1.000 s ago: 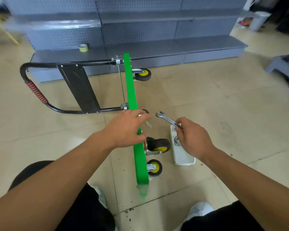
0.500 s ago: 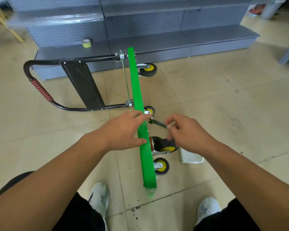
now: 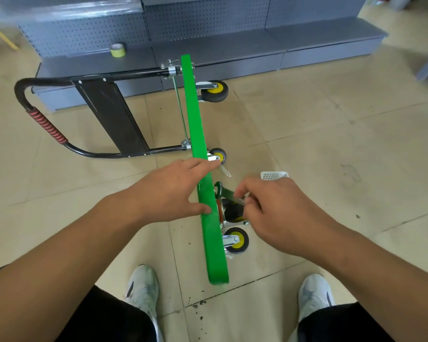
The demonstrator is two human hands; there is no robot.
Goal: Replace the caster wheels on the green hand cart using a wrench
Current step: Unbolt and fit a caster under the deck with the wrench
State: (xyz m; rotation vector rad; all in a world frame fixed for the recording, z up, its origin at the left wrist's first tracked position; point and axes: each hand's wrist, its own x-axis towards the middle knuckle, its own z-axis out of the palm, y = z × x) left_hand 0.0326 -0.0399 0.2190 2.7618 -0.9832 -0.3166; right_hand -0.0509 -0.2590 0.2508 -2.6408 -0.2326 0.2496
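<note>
The green hand cart [image 3: 200, 154] lies on its side on the floor, its deck edge running from twelve to six. The wrench [image 3: 226, 193] appears to be seated on a mid-deck caster [image 3: 232, 213], so the swap looks unfinished. Of the hands, the right hand [image 3: 272, 213] pinches the wrench, and the left hand [image 3: 173, 191], fingers fairly straight, braces the deck from nine o'clock.

Tape roll [image 3: 118, 49] on grey shelving [image 3: 220, 46]
</note>
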